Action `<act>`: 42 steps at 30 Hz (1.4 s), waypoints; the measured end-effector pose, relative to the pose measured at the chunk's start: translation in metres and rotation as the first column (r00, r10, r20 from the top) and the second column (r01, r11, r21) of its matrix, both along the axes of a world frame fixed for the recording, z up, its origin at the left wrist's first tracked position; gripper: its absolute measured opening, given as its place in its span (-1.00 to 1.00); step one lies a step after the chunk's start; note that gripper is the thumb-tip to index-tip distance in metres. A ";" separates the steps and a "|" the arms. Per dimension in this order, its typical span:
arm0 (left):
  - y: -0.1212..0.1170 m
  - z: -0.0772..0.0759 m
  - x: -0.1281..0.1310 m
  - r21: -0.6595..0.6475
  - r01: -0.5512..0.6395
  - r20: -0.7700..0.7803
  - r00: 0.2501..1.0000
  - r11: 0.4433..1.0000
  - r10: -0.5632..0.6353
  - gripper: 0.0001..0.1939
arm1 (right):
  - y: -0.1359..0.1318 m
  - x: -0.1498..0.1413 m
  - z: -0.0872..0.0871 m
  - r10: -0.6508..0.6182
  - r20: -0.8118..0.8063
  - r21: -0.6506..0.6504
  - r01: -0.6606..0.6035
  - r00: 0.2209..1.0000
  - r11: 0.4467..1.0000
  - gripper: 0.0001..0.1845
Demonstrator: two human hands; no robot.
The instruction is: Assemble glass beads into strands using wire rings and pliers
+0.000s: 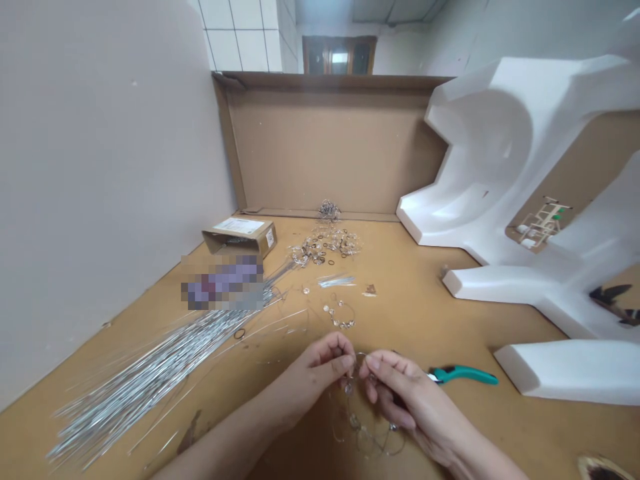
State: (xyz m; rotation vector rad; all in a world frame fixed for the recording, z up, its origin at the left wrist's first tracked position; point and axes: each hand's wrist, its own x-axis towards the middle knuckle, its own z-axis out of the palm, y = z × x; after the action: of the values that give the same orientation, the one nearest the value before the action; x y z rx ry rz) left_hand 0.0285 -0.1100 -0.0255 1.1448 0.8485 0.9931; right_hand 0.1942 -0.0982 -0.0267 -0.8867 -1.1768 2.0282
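Observation:
My left hand (324,363) is closed in a pinch on a thin beaded wire (349,387), where a clear bead hangs just under the fingertips. Close beside it, my right hand (403,390) pinches the same wire, a short bit of which arches between the two hands. Below them, wire loops with clear beads (367,440) show faintly; whether they join the held piece I cannot tell. Partly behind my right hand lies a tool with a green handle (465,374), its head hidden. Farther forward rests a curved wire with clear beads (344,324).
Long silvery wires (165,373) spread over the left of the brown table. Behind them are a blurred purple item (225,281) and an open cardboard box (243,235). Piles of beaded loops (325,247) and short wires (337,282) lie mid-table. White moulded foam (475,153) stands at right.

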 end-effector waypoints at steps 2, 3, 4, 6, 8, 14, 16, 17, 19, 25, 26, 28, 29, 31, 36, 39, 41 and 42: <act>0.001 -0.001 0.000 -0.019 0.001 0.015 1.000 1.000 0.000 -0.86 | 0.001 0.001 0.000 -0.005 -0.011 -0.002 0.005 1.000 1.000 -0.72; 0.001 -0.003 0.000 -0.033 -0.003 0.025 1.000 0.999 0.003 -0.86 | 0.001 0.002 0.000 -0.011 -0.021 -0.004 0.011 1.000 1.000 -0.73; 0.002 -0.004 -0.001 -0.050 -0.011 0.037 0.999 0.999 0.013 -0.86 | 0.001 0.003 -0.001 -0.020 -0.036 -0.007 0.020 0.999 1.000 -0.74; 0.004 -0.007 -0.002 -0.090 -0.048 0.074 0.996 0.995 0.054 -0.88 | 0.003 0.006 -0.002 -0.035 -0.075 -0.018 0.034 0.997 0.999 -0.72; 0.005 -0.009 -0.003 -0.126 -0.095 0.112 0.988 0.987 0.109 -0.89 | 0.004 0.007 -0.004 -0.045 -0.109 -0.038 0.041 0.993 0.998 -0.69; 0.008 -0.013 -0.005 -0.160 -0.211 0.151 0.960 0.964 0.235 -0.87 | 0.006 0.007 -0.011 -0.155 0.001 -0.015 0.155 0.988 0.988 -0.68; 0.009 -0.013 -0.006 -0.175 -0.241 0.163 0.949 0.955 0.269 -0.88 | 0.007 0.008 -0.012 -0.154 0.012 -0.024 0.155 0.988 0.988 -0.69; 0.010 -0.014 -0.007 -0.182 -0.254 0.170 0.943 0.950 0.285 -0.88 | 0.008 0.008 -0.013 -0.146 0.005 -0.027 0.146 0.989 0.989 -0.69; 0.011 -0.013 -0.008 -0.186 -0.267 0.172 0.939 0.946 0.299 -0.86 | 0.009 0.009 -0.013 -0.123 -0.004 -0.016 0.122 0.992 0.992 -0.69; 0.008 -0.010 -0.006 -0.144 -0.285 0.079 0.951 0.948 0.298 -0.81 | 0.012 0.009 -0.010 -0.137 0.030 0.049 0.136 0.990 0.990 -0.67; 0.007 -0.009 -0.005 -0.147 -0.287 0.043 0.954 0.947 0.296 -0.81 | 0.012 0.009 -0.009 -0.149 0.011 0.050 0.149 0.989 0.988 -0.68; 0.006 -0.009 -0.003 -0.150 -0.280 0.001 0.959 0.948 0.284 -0.79 | 0.012 0.010 -0.009 -0.165 -0.030 0.044 0.166 0.986 0.985 -0.70; 0.006 -0.010 -0.003 -0.145 -0.273 0.000 0.961 0.951 0.275 -0.78 | 0.012 0.010 -0.009 -0.161 -0.043 0.039 0.163 0.986 0.986 -0.71; 0.007 -0.011 -0.002 -0.120 -0.256 0.017 0.965 0.959 0.260 -0.77 | 0.013 0.010 -0.011 -0.135 -0.037 0.036 0.136 0.990 0.990 -0.68; 0.010 -0.017 -0.005 -0.108 -0.159 0.015 0.987 0.981 0.162 -0.81 | 0.013 0.006 -0.016 -0.088 0.137 0.099 0.075 0.987 0.992 -0.57; 0.010 -0.016 -0.006 -0.111 -0.095 0.023 0.995 0.989 0.098 -0.86 | 0.012 0.006 -0.014 -0.078 0.212 0.138 0.049 0.974 0.989 -0.58; 0.010 -0.012 -0.007 -0.105 -0.061 0.049 0.997 0.993 0.067 -0.88 | 0.012 0.007 -0.013 -0.080 0.235 0.148 0.045 0.969 0.988 -0.59; 0.010 -0.010 -0.008 -0.112 -0.054 0.078 0.995 0.992 0.063 -0.89 | 0.012 0.008 -0.012 -0.081 0.238 0.149 0.046 0.968 0.988 -0.59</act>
State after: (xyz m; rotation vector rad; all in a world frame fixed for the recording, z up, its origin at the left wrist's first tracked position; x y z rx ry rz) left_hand 0.0200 -0.0999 -0.0351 0.9842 0.8654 1.0216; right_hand 0.2020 -0.0867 -0.0389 -1.1107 -1.3876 1.7958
